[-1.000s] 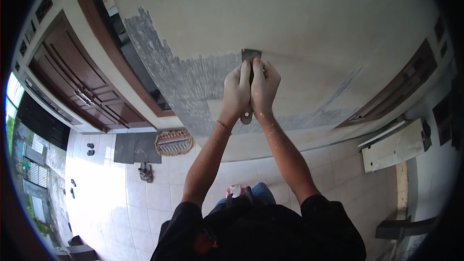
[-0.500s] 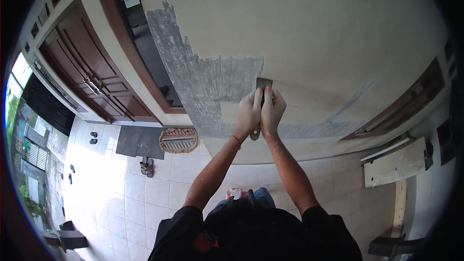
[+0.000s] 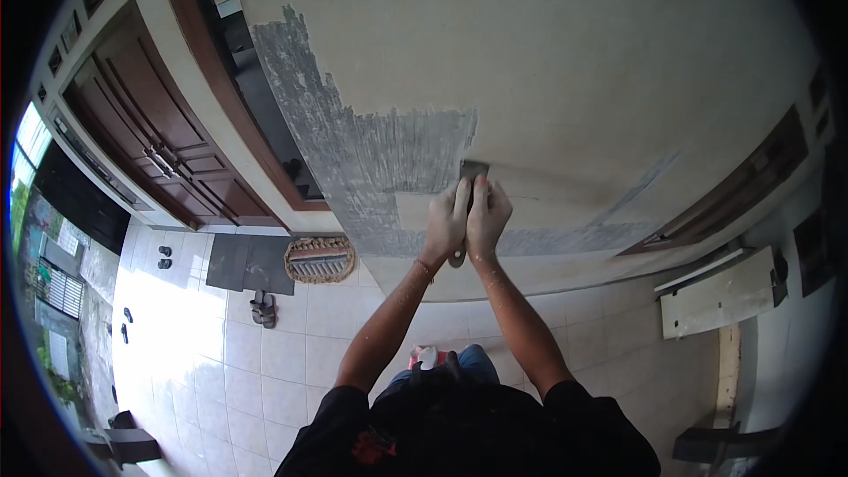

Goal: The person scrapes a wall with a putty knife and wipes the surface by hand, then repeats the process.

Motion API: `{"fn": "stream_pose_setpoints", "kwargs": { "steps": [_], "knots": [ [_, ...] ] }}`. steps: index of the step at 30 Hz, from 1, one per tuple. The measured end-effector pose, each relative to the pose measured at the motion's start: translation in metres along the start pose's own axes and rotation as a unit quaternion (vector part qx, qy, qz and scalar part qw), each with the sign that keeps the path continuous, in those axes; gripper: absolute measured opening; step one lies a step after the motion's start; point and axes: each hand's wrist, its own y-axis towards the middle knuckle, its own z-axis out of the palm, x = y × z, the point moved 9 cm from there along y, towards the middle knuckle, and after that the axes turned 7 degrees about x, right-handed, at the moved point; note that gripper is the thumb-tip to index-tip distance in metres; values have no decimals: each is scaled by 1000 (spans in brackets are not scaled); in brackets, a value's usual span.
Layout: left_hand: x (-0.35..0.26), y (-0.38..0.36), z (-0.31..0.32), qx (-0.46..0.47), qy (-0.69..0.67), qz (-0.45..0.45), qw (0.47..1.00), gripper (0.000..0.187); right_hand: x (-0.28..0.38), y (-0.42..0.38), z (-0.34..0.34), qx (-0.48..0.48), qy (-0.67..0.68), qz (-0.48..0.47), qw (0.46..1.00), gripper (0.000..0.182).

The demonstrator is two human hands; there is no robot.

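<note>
A scraper (image 3: pixel 474 170) with a wide dark blade is gripped in both hands against the wall. My left hand (image 3: pixel 448 223) wraps its handle from the left, and my right hand (image 3: pixel 488 219) from the right, with fingers pointing up toward the blade. The handle's rounded end, with a hole in it, sticks out below my palms. Whitish dust covers both hands. Around the blade, the cream wall (image 3: pixel 565 62) is still painted on the right, while a rough grey scraped patch (image 3: pixel 397 146) spreads to the left.
Left of the wall are a brown-framed window (image 3: pixel 265 88) and a brown double door (image 3: pixel 159 124). On the tiled floor lie a braided doormat (image 3: pixel 320 260), dark mats (image 3: pixel 250 263) and sandals (image 3: pixel 262 309). A pale panel (image 3: pixel 720 293) stands at the right.
Both hands and the scraper have moved down along the wall and slightly left. The view has shifted a little too. My grip is the same.
</note>
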Motion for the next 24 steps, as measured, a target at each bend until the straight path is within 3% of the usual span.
{"fn": "stream_pose_setpoints", "kwargs": {
  "steps": [2,4,6,8,11,14,17,19,21,24],
  "knots": [
    [-44,22,-7,29,-40,2,999,41,54,21,4,-9,-3,-22,1000,44],
    [-57,40,-2,47,-137,2,989,41,53,30,7,2,18,-10,1000,43],
    [-30,25,-1,40,-56,-5,998,40,46,23,3,-5,-5,-25,1000,42],
    [24,0,6,26,1,4,1000,39,-13,-12,-6,-9,-28,17,999,42],
    [20,-9,5,-1,-9,-8,1000,41,-21,-16,-4,-9,1,29,1000,42],
    [-33,23,-3,47,-33,-2,998,38,34,18,3,5,24,5,1000,42],
    [-25,23,0,38,-54,12,998,38,36,18,2,-3,6,-13,1000,42],
    [12,-4,3,13,12,13,1000,38,-10,-9,-5,-1,-23,11,1000,43],
    [30,-15,4,8,-9,-26,1000,38,-38,-23,-5,-4,-34,43,999,43],
    [-39,16,-7,25,5,51,998,38,37,17,5,4,-12,2,1000,43]
  ]
}}
